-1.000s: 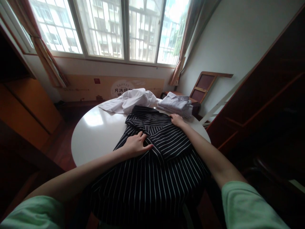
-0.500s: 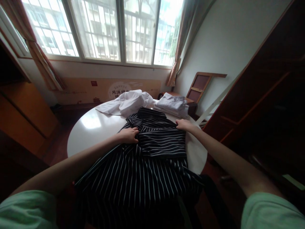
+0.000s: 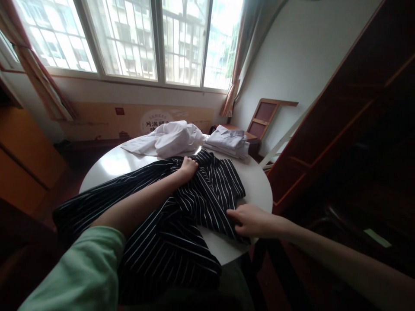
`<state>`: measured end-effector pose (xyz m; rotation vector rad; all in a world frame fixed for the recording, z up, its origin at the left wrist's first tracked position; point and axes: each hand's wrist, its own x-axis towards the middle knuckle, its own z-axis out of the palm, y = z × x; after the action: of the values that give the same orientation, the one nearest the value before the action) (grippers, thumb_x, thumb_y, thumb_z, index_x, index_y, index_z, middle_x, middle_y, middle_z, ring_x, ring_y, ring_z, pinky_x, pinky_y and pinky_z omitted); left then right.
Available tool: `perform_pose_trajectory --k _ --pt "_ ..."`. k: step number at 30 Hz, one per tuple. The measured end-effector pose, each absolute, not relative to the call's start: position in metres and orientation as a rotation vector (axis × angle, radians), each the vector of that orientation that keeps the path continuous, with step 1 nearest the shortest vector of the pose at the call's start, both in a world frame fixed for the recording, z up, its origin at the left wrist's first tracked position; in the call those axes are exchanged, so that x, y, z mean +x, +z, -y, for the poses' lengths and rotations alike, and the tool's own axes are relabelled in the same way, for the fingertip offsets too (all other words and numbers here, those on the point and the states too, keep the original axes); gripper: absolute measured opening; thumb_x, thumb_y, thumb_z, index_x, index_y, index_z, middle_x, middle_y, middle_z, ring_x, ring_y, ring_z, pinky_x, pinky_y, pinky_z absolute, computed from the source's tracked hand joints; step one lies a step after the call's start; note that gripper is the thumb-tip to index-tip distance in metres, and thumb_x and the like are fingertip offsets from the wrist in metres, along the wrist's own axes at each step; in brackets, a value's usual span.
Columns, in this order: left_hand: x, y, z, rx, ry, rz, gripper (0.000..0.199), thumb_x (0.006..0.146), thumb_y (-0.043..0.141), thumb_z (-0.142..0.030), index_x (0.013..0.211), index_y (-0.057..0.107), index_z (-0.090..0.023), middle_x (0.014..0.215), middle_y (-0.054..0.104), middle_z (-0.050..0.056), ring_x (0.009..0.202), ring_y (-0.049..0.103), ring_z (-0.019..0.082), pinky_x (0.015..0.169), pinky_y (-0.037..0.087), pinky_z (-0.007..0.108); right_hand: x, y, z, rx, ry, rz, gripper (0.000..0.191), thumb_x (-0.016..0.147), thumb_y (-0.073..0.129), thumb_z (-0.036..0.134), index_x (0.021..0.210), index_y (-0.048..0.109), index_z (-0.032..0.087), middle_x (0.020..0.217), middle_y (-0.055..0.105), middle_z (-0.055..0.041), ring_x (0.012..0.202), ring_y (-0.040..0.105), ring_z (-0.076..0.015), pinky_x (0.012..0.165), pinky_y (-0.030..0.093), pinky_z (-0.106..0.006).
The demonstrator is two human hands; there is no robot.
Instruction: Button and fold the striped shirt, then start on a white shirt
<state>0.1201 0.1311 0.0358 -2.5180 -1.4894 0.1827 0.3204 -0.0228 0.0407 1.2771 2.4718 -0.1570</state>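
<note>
A black shirt (image 3: 207, 198) with thin white stripes lies crumpled across the round white table (image 3: 94, 175), its lower part hanging over the near edge. Near the collar, at the shirt's far end, my left hand (image 3: 189, 168) is closed on a bunch of the cloth. My right hand (image 3: 251, 221) is lower down, at the shirt's right edge, with curled fingers pinching the striped fabric. The left forearm crosses over the shirt and hides part of it.
At the table's far side lie a loose white garment (image 3: 165, 140) and, to its right, a stack of folded white clothes (image 3: 227, 141). Behind stands a wooden chair (image 3: 264, 116). A dark red wooden panel (image 3: 311, 151) slants along the right.
The shirt's spread upper part has been turned and gathered, with cloth now trailing left. My left hand has moved forward to the collar; my right hand has come down nearer along the right edge.
</note>
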Motion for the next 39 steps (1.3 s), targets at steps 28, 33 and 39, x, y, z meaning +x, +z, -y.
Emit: perform_pose_trajectory --k 28,33,39 --pt "-0.123 0.008 -0.051 -2.092 0.004 2.274 0.071 0.077 0.031 -0.058 0.126 0.036 -0.007 0.121 0.049 0.020 0.111 0.046 0.033 0.089 0.038 0.041 0.430 -0.008 -0.099 1.929 0.082 -2.668 0.043 0.082 0.040 0.029 0.118 0.049 0.008 0.123 0.050 -0.0155 0.117 0.043 -0.0228 0.100 0.030 -0.034" --pt "-0.121 -0.012 -0.048 -2.180 -0.222 2.181 0.052 0.081 0.029 -0.042 0.121 0.041 -0.011 0.116 0.053 0.014 0.106 0.050 0.025 0.089 0.039 0.035 0.428 -0.029 -0.105 1.995 0.265 -2.693 0.043 0.085 0.033 0.027 0.117 0.052 0.006 0.125 0.049 -0.0157 0.119 0.042 -0.0239 0.102 0.030 -0.037" --pt "-0.126 -0.022 -0.063 -2.237 -0.315 2.035 0.042 0.082 0.026 -0.027 0.118 0.044 -0.012 0.117 0.052 0.014 0.101 0.053 0.024 0.084 0.042 0.035 0.436 -0.033 -0.112 1.916 0.309 -2.765 0.045 0.085 0.032 0.029 0.115 0.054 0.004 0.123 0.051 -0.0168 0.117 0.044 -0.0255 0.102 0.032 -0.038"
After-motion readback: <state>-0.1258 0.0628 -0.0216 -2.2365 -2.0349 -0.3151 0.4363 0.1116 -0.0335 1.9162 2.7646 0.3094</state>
